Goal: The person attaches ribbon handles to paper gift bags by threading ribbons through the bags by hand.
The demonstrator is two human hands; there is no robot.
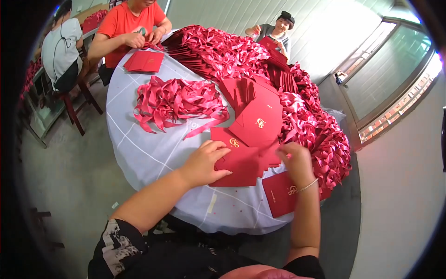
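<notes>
My left hand (205, 163) lies flat on a red folded card (239, 168) at the near side of the round table (153, 153), fingers spread over its left edge. My right hand (295, 160), with a thin bracelet at the wrist, reaches into the red cards and ribbons just right of that card; its fingers are curled and blurred, and what they hold is hidden. A larger red card with a gold emblem (258, 122) leans on the stack behind. Another red card (281, 194) lies under my right wrist.
A loose heap of red ribbons (179, 103) lies at the table's middle left. Big piles of ribboned cards (320, 135) fill the far and right sides. A person in orange (127, 25) and a person in a cap (278, 30) work across the table. A third person sits at far left.
</notes>
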